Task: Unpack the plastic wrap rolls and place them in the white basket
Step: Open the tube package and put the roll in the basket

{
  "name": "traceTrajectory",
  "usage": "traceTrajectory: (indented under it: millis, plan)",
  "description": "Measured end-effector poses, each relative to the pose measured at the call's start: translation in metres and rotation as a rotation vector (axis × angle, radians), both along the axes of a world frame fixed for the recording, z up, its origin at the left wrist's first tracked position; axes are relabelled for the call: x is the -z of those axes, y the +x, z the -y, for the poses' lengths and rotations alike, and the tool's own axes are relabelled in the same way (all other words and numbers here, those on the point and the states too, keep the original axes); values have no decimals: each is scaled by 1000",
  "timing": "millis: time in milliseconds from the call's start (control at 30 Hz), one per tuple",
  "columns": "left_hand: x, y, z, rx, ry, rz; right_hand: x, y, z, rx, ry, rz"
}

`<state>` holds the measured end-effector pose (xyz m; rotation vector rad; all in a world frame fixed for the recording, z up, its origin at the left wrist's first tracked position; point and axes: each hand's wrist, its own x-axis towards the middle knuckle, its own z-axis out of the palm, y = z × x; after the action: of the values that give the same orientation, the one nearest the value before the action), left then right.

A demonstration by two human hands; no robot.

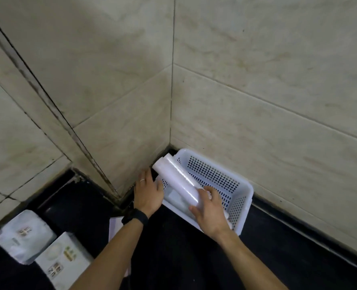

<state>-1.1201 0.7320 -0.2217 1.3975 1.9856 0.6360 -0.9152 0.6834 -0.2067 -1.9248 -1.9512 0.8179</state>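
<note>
A white perforated basket (234,185) stands on the dark counter in the tiled corner. A long white plastic wrap roll (176,176) lies slanted over the basket's left rim, its far end poking out toward the wall corner. My right hand (209,210) grips the near end of this roll. My left hand (148,191) rests flat with fingers apart against the basket's left edge, holding nothing. Another pale roll or wrapper (178,200) lies inside the basket under the held roll, partly hidden.
Two white printed packages (25,237) (65,260) lie on the dark counter at the lower left. A flat pale sheet (116,227) sits under my left forearm. Tiled walls close off the corner behind and right of the basket.
</note>
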Motion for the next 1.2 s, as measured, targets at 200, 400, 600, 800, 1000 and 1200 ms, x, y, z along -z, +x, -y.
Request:
traceTrajectory:
  millis: [200, 400, 600, 800, 1000, 1200]
  plan:
    - [26, 8, 6, 45, -116, 71, 31, -2, -19, 59, -44, 54]
    - [25, 11, 5, 67, -118, 50, 35, 11, -42, 11, -62, 88]
    - [27, 8, 6, 114, -109, 52, 35, 32, -73, 18, -44, 148]
    - [33, 7, 9, 125, -58, 20, 53, 37, -63, 0, 62, 182]
    - [40, 8, 8, 114, -31, -69, 56, 50, -56, -72, 42, 270]
    - [34, 1, 10, 186, -73, -223, 34, 54, -40, -29, 60, 137]
